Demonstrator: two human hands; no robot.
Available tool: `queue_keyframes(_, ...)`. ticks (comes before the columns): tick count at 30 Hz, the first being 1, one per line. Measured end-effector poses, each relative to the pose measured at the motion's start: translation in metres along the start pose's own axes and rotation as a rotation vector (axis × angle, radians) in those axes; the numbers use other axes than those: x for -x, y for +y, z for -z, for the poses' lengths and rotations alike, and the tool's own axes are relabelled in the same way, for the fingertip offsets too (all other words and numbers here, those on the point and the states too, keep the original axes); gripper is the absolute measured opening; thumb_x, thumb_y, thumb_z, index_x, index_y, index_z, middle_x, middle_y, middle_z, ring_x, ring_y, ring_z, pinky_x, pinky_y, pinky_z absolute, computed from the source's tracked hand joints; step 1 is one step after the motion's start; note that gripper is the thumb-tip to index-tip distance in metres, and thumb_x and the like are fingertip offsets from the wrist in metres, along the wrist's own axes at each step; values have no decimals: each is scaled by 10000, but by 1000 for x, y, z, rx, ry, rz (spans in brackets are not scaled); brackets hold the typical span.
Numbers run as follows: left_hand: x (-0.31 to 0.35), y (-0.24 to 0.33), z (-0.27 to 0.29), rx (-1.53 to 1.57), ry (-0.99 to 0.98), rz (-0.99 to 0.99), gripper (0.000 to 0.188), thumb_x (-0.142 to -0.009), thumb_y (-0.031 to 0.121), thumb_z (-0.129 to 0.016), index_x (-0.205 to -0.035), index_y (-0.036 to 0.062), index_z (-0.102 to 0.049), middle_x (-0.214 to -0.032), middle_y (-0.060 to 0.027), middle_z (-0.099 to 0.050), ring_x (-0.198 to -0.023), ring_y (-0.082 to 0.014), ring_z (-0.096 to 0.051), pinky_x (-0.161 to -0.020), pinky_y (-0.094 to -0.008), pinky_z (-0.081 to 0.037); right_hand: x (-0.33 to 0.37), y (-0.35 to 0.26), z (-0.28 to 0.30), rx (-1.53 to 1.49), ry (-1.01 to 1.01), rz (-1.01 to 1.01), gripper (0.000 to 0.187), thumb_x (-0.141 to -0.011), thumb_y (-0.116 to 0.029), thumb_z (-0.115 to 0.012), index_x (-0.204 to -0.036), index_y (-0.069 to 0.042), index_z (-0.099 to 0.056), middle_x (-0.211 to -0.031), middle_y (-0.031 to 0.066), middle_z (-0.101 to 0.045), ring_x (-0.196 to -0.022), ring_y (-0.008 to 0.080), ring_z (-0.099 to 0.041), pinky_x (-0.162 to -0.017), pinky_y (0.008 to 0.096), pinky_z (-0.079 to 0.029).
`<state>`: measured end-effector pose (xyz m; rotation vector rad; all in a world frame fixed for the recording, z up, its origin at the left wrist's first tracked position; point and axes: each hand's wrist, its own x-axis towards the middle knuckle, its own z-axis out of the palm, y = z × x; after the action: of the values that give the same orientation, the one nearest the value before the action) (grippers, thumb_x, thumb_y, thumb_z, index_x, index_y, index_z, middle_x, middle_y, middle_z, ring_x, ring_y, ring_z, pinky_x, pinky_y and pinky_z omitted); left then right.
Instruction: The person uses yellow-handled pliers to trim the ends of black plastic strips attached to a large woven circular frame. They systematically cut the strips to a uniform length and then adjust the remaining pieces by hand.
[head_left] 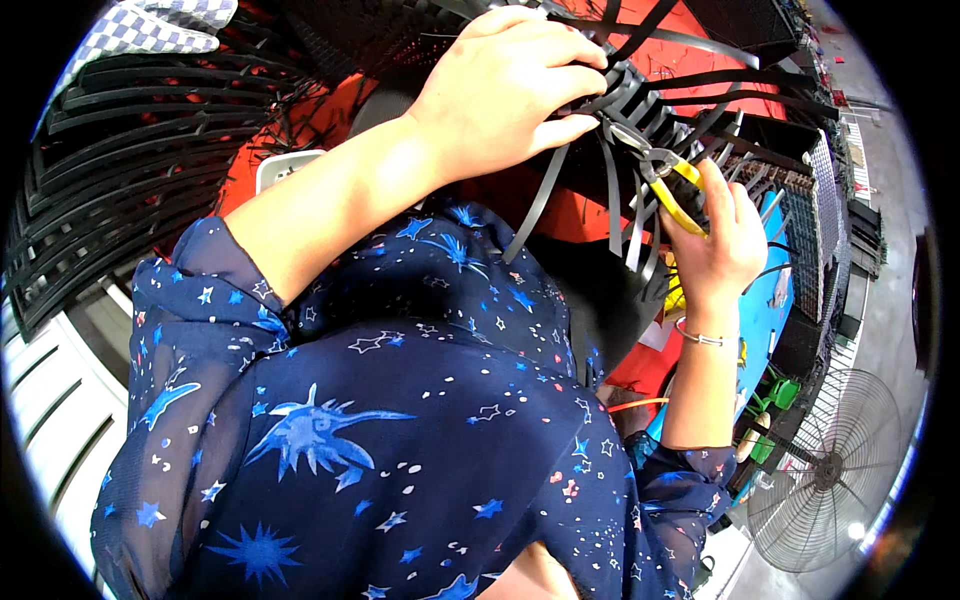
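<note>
My right hand is closed around the yellow handles of a pair of pliers. Their metal jaws point up and left, in among flat black strips that hang and stick out in several directions. Up and to the left of the pliers, my left hand has its fingers curled and its thumb out beside the black woven piece the strips come from. It grips the edge of that piece, though the exact contact under its fingers is hidden.
Bundles of long black strips lie at the far left, below a checked cloth. Red surface shows behind the work. At right are stacked woven dark baskets, a blue surface and a large fan.
</note>
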<state>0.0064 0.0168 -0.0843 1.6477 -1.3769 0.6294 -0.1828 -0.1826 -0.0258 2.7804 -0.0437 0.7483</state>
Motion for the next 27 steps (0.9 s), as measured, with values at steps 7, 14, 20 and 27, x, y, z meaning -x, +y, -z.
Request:
queue_keyframes(7, -3, -1, -1, 11, -15, 9, 256, -769, 236, -761, -946, 64, -692, -1097, -68, -671, -1032, -256, -629, -944, -409, -447, 2, 0, 0, 3, 17, -4, 653, -501, -150, -902, -1118, -129, -692, -802, 53, -595, -690, 253, -615, -608, 365, -496)
queue_keyframes(14, 3, -13, -15, -12, 25, -21, 252, -766, 238, -792, -972, 111, -719, -1063, -18, -684, -1018, -232, -639, -935, -387, -460, 3, 1, 0, 14, 25, 19, 614, -522, -172, -903, -1098, -139, -691, -788, 52, -582, -708, 251, -617, -620, 367, -503)
queue_keyframes(20, 0, -12, -10, -12, -22, -15, 235, -764, 212, -810, -943, 89, -720, -1108, -50, -699, -1062, -251, -650, -941, -408, -480, 1, -4, -6, 23, 48, 6, 647, -499, -156, -903, -1109, -147, -688, -782, 46, -563, -705, 244, -607, -624, 365, -504)
queue_keyframes(27, 0, -12, -8, 12, -34, -22, 238, -763, 214, -810, -945, 87, -723, -1105, -55, -699, -1060, -259, -650, -945, -412, -480, 6, -7, -8, -18, 81, -19, 644, -516, -152, -903, -1118, -135, -674, -810, 49, -580, -726, 252, -621, -638, 364, -511)
